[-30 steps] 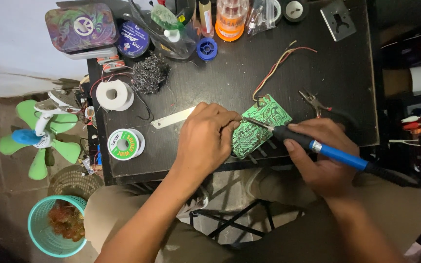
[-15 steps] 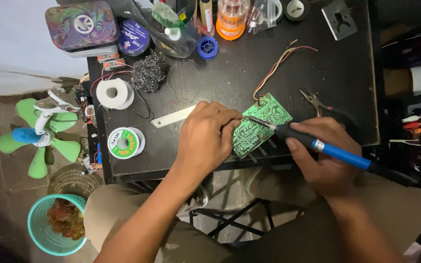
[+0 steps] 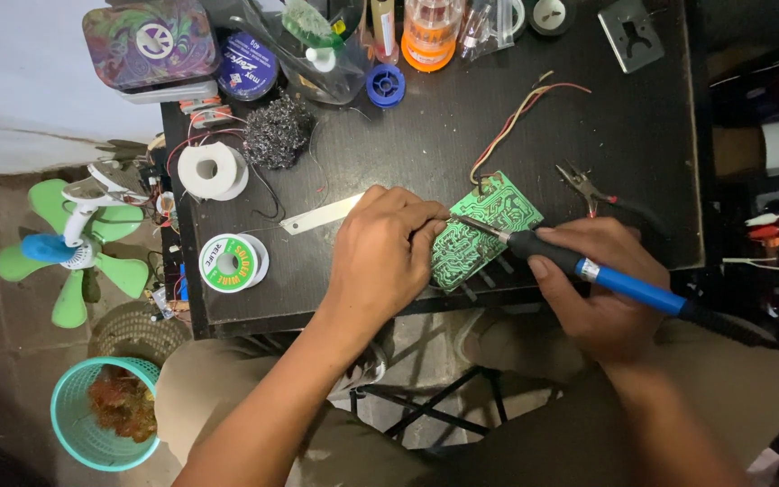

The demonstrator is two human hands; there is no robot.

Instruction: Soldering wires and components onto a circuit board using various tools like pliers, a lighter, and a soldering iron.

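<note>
The right hand (image 3: pixel 601 293) wraps its grip around a blue-handled soldering iron (image 3: pixel 588 268), tip down on the green circuit board (image 3: pixel 484 230) at the near edge of the black tabletop (image 3: pixel 407 135). The left hand (image 3: pixel 380 257) pinches the board's left edge, perhaps feeding solder; the view is too fine to tell. Soldering looks underway, with no finished joint discernible. Beyond lie pliers (image 3: pixel 583 185), a solder spool (image 3: pixel 229 262) and steel wool (image 3: pixel 277 131). Since half a second ago, little has shifted.
</note>
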